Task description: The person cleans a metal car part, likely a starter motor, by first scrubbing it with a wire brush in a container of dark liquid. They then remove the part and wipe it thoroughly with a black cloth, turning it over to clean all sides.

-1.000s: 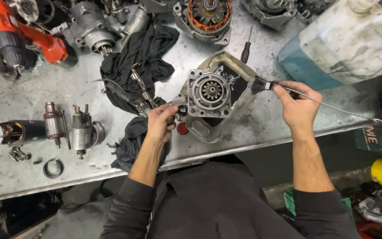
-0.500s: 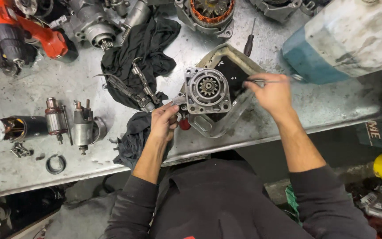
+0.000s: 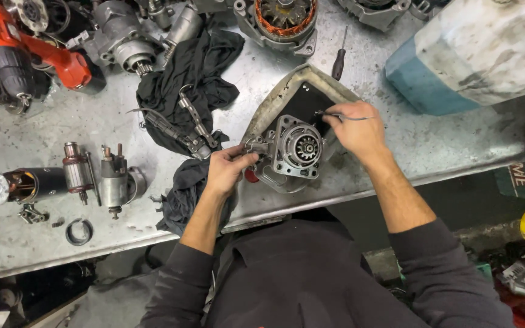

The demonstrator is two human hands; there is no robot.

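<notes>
A grey starter motor housing (image 3: 298,149) with a toothed pinion at its centre stands in a shallow, dirty plastic tray (image 3: 287,91) on the metal workbench. My left hand (image 3: 229,167) grips the housing's left side, by a small lug. My right hand (image 3: 356,130) is closed on a thin long-handled brush (image 3: 341,115), whose bristle end touches the upper right of the housing. A red part (image 3: 250,176) shows just under my left hand.
Black rags (image 3: 195,73) lie left of the tray, with a metal tool on them. Dismantled starter parts (image 3: 77,176) and a ring (image 3: 79,231) sit at the left. An orange drill (image 3: 25,54), an alternator (image 3: 284,18), a screwdriver (image 3: 338,61) and a large white-and-blue jug (image 3: 481,54) line the back.
My right hand has come in from the right with the brush, up to the housing's upper right. The housing has turned a little in my left hand.
</notes>
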